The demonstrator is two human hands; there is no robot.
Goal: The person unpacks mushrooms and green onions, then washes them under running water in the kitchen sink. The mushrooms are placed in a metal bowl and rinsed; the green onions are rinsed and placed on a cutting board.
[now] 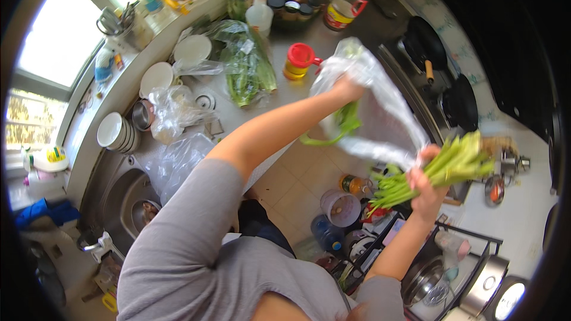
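Observation:
My left hand [350,88] grips the upper part of a clear plastic bag [387,111], its fingers partly hidden by the crumpled film. A green leafy stalk [347,124] hangs out just below that hand. In my right hand [423,182] is a bunch of green stalks [459,160], looking like celery, with pale cut ends to the right and thinner ends to the left. The bag's stretched edge also reaches the fingers of my right hand. Both hands are raised above the floor, close to the metal counter's [279,60] right side.
A red-lidded oil jug [298,61] stands near the bag. Bagged greens [247,64], stacked bowls [115,131] and loose plastic bags [180,160] lie left, near the sink [118,200]. Black pans [426,47] are at right. Below are a bucket [341,207] and a dish rack [468,232].

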